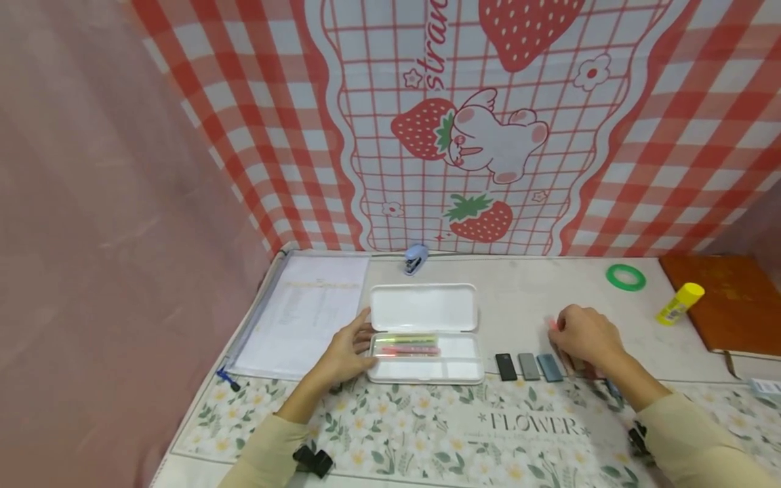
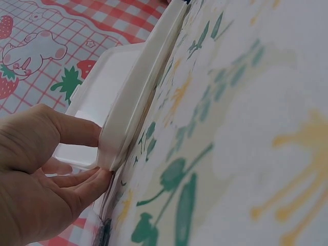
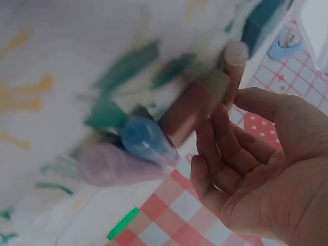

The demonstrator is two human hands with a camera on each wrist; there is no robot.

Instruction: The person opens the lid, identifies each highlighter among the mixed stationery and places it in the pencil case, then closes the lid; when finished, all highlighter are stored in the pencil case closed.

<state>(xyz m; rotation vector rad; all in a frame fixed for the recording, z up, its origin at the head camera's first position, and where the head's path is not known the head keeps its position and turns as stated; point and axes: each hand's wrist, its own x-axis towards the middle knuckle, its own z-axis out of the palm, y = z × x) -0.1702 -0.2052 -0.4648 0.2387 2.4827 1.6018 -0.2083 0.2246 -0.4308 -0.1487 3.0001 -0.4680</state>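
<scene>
A white pencil case [image 1: 424,370] lies with its lid raised toward the back, yellow-green and pink pens [image 1: 410,351] in its rear section. My left hand [image 1: 346,349] grips its left end; in the left wrist view the thumb lies on the rim and the other fingers lie against the side. My right hand [image 1: 588,333] pinches a slim pen [image 3: 237,55] with a rounded pale end, its pinkish tip showing past the fingers in the head view. Near this hand lie a brown block [image 3: 187,110], a blue tube [image 3: 143,136] and a pink tube [image 3: 110,165].
Black [image 1: 506,367], grey [image 1: 529,366] and blue blocks [image 1: 550,367] line up right of the case. Behind are a stapler [image 1: 415,259], green tape roll [image 1: 626,277], yellow glue stick [image 1: 680,303] and brown notebook [image 1: 726,305]. Papers [image 1: 302,315] lie left.
</scene>
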